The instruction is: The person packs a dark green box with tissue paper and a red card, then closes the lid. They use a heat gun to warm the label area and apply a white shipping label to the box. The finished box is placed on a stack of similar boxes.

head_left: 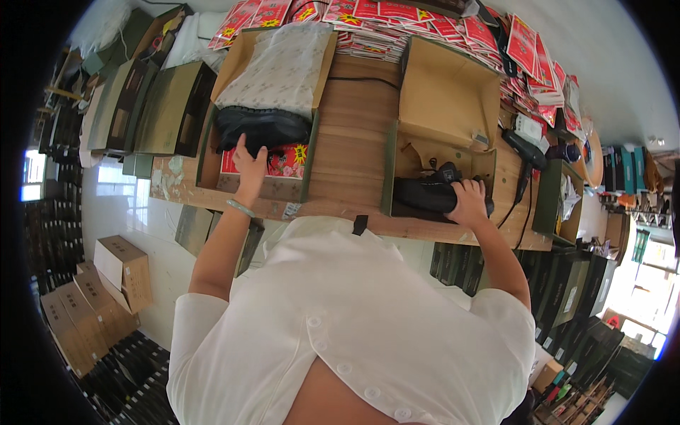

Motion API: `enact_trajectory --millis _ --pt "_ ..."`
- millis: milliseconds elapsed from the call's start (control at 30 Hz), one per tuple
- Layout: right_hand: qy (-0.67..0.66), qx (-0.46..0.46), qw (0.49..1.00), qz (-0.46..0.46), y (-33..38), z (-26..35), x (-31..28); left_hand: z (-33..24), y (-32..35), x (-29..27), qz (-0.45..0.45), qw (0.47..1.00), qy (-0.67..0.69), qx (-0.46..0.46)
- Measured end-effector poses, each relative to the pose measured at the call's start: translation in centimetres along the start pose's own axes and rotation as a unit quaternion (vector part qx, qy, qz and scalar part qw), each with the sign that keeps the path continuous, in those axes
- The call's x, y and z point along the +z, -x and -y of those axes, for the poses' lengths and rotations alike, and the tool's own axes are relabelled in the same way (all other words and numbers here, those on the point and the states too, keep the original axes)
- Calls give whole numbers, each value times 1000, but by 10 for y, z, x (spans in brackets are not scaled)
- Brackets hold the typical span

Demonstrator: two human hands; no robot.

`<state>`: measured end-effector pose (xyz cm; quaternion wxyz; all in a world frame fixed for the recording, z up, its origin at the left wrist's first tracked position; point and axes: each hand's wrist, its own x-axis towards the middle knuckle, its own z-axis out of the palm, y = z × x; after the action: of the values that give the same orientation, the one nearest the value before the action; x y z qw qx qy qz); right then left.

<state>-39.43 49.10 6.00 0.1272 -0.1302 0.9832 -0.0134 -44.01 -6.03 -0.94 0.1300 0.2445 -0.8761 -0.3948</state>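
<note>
An open shoe box (314,152) stands on the left of the table, with a black shoe (273,127) lying across it, sole toward the far side. My left hand (249,170) reaches into this box with fingers apart, its fingertips at the shoe's near edge. Under that hand lies a red printed packet (287,161). Patterned wrapping paper (273,67) is folded back over the box's far end. In a second open box (389,166) on the right, my right hand (469,203) is closed over the end of another black shoe (423,195). Its palm side is hidden.
Red packets (372,46) are piled along the table's far side. A black hair dryer (525,150) with its cord lies right of the second box. Closed boxes (173,110) stand at the left end. Cardboard cartons (124,273) sit on the floor at left.
</note>
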Motion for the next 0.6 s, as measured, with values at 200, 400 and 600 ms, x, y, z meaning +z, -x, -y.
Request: enact_trajectory --millis 200,400,600 --pt "-19 -33 989 -144 21 28 -99 -55 35 -24 258 932 254 25" --pt "-166 -135 966 -148 0 115 -173 -125 43 -44 351 867 273 224" --pt "-316 -233 920 -15 -41 215 -169 -121 22 -81 427 805 338 236"
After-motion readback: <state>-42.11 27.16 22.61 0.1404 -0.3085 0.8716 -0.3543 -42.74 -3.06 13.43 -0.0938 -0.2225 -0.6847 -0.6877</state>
